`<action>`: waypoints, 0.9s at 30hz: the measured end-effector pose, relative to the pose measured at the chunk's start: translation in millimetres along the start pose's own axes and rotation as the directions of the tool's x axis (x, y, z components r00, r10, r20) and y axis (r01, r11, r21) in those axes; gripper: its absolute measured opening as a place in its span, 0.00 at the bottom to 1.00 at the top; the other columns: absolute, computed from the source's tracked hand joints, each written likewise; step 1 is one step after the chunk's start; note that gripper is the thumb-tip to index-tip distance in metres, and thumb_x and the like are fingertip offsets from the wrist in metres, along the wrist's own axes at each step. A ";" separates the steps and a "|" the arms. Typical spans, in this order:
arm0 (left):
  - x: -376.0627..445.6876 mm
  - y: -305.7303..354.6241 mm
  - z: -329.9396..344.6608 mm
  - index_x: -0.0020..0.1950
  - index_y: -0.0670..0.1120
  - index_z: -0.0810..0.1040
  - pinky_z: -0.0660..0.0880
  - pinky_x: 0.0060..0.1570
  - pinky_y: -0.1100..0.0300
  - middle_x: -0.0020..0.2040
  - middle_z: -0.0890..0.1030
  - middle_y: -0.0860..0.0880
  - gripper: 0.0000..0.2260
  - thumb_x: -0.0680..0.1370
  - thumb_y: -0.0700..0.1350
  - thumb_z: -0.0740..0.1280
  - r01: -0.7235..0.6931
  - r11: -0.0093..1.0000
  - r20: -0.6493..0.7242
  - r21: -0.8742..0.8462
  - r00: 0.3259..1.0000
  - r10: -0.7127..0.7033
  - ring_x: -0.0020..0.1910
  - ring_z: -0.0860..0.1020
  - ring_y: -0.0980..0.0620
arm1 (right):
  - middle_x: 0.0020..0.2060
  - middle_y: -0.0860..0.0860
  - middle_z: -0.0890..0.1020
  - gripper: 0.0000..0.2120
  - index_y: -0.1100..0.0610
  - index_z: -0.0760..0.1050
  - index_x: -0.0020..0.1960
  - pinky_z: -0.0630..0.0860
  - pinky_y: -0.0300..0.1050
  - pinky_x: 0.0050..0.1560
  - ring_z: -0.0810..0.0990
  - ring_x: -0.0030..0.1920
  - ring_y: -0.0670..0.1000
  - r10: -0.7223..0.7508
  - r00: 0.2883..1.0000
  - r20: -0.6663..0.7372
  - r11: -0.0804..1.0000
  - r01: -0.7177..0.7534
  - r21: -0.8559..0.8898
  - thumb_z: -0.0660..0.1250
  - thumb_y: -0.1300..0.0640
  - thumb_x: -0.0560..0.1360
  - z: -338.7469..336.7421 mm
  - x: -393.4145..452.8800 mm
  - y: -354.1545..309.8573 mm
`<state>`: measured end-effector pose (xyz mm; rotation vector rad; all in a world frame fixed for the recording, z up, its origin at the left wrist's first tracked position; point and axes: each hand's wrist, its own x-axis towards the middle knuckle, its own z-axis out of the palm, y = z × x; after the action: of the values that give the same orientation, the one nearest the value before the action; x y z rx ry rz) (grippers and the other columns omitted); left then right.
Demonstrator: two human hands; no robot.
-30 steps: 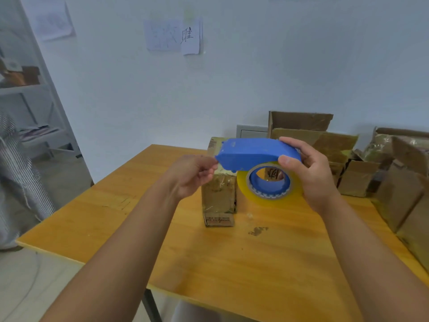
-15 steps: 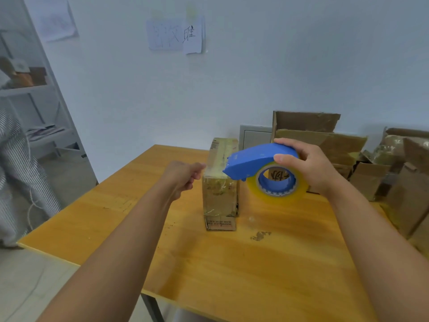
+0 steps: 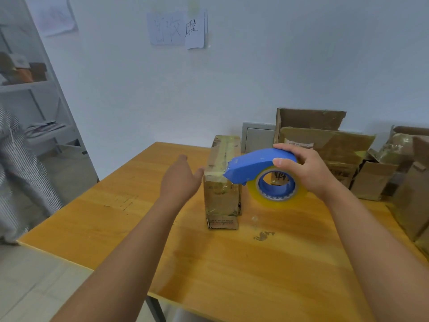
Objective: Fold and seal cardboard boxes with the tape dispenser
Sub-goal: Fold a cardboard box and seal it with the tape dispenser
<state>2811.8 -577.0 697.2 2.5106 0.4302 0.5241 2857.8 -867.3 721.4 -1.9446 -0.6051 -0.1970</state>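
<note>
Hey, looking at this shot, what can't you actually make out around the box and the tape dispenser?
Head view only:
- Left hand: fingertips hidden behind the box, so contact is unclear.
- Tape dispenser: its cutting edge faces away; whether tape touches the box is unclear.
- Wall note: writing too faint.
- Right-side cartons: cut off by the frame edge.

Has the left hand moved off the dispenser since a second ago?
Yes. The left hand has let go of the dispenser and gone left and down; it now lies open against the left side of the upright box.

packing room; stacked cardboard boxes [image 3: 325,145]; shelving [image 3: 34,87]
</note>
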 end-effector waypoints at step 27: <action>-3.3 -12.1 61.3 0.59 0.48 0.80 0.77 0.38 0.54 0.55 0.81 0.48 0.13 0.75 0.44 0.74 -0.623 0.741 -0.204 0.250 0.715 0.669 0.52 0.79 0.43 | 0.60 0.42 0.78 0.27 0.46 0.76 0.66 0.76 0.35 0.51 0.78 0.58 0.44 0.083 0.997 -0.010 0.997 -0.083 -0.010 0.71 0.42 0.68 -31.2 -22.6 8.8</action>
<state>2833.9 -595.3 641.6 2.7160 -0.3741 1.1711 2846.8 -905.2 719.2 -1.9736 -0.5167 -0.1579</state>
